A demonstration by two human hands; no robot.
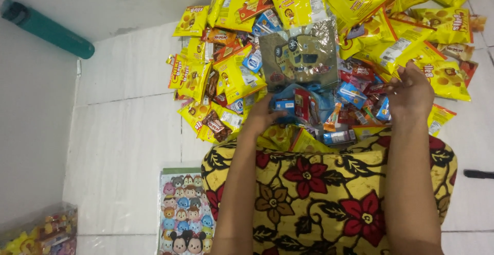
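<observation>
Two hands work at one clear plastic goodie bag (298, 54) printed with cartoon cars, which stands at the upper centre of the frame, its mouth toward me and already part-filled with small snacks. I see my left hand (262, 116) at the bag's lower left edge, fingers curled around a small blue packet (284, 106) at the opening. My right hand (409, 93), right of centre, has its fingers pinched narrow on something small among the loose sweets; what exactly it holds I cannot tell.

Around the bag lies a heap of yellow snack packets (360, 8) filling the top of the frame, with small blue milk cartons (352, 94) and red and brown chocolate bars (215, 124) mixed in. Below, a yellow cloth with red flowers (319, 193) covers my lap. A cartoon-printed sheet (182, 214) lies at lower centre-left on the white tiled floor (123, 147); a teal bottle (49, 28) lies at upper left.

Risk, as I judge it: the bag is limp and held at one edge only, so it may sag and spill its contents; the sloping heap behind may slide into it.
</observation>
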